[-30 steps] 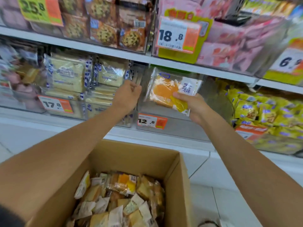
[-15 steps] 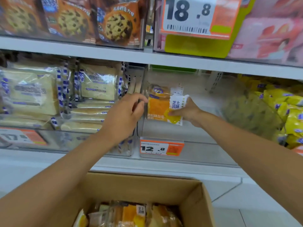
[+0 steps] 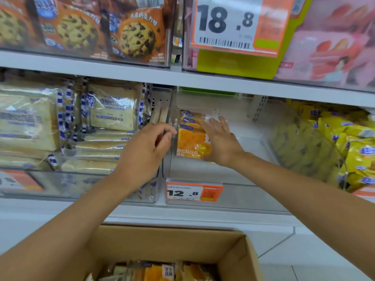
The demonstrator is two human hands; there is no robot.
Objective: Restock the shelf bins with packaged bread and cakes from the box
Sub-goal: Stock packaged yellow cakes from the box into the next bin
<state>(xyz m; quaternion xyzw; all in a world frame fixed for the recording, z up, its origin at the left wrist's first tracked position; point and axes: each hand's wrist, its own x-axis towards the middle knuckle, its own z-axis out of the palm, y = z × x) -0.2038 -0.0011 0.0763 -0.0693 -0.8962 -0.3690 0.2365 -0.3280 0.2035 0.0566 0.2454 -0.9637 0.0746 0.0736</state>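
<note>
An orange packaged bread (image 3: 189,138) stands upright against the left wall inside the clear middle shelf bin (image 3: 233,196), the one with the 12.8 price tag. My right hand (image 3: 220,141) lies flat on the pack's right side, fingers spread. My left hand (image 3: 147,151) pinches the clear divider wall at the bin's left edge. Below, the cardboard box (image 3: 231,253) holds several more orange and yellow packs (image 3: 160,271).
Left of that bin, a bin of pale sliced-bread packs (image 3: 111,110) is stacked full. A bin of yellow packs (image 3: 349,147) sits to the right. Cookie packs (image 3: 134,35) and pink packs (image 3: 332,43) fill the upper shelf. White floor tiles (image 3: 304,258) lie right of the box.
My right hand carried the orange pack into the bin, stood it against the left wall and opened flat on it. My left hand stayed on the divider. The view moved closer to the shelf.
</note>
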